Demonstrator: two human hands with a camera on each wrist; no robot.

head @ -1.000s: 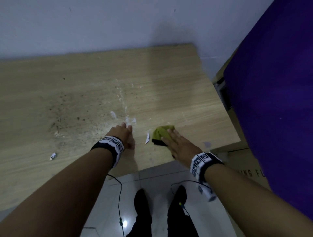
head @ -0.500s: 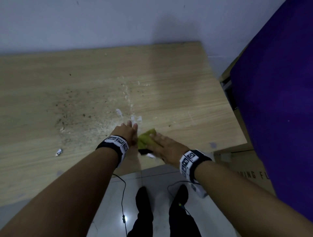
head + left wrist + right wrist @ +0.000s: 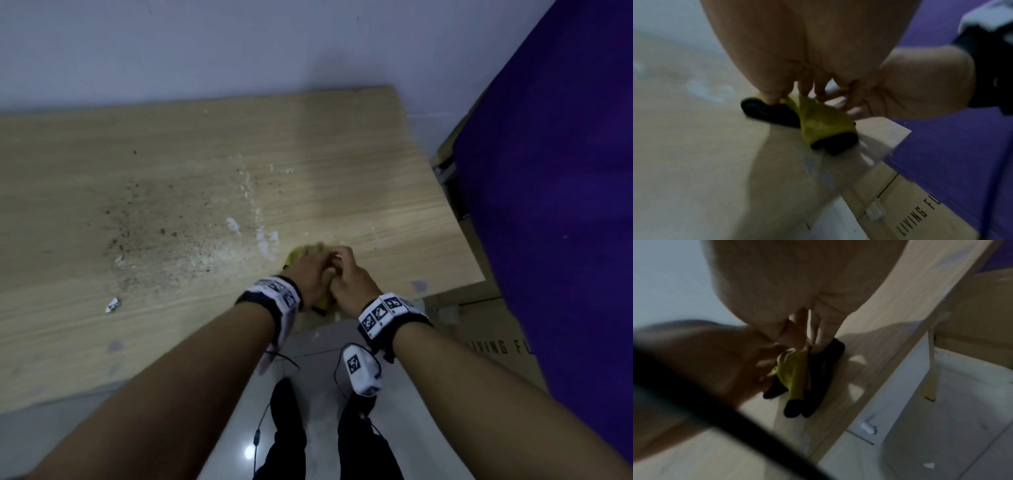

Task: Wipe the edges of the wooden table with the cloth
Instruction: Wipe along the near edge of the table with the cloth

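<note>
The left hand has its fingertips curled down onto a crumpled yellow-green cloth with black trim, pinching a fold of it. The right hand meets it from the other side, its fingertips closed on the same cloth, so both hands hold it together, knuckles touching. The cloth is bunched rather than flat: yellow-green fabric folded into a ridge, with dark black edging showing at both ends and at its lower tip. It rests on the light wooden table top at the near edge, closer to the near right corner than to the left. Both wrists carry black bands with white marker tiles. Further left on the surface lies a patch of dark specks and pale powder, white smears just beyond the hands, and a small crumpled white scrap of paper near the near edge. A tan cardboard box with printed letters stands on the floor beside the table's right edge, against a purple panel.
</note>
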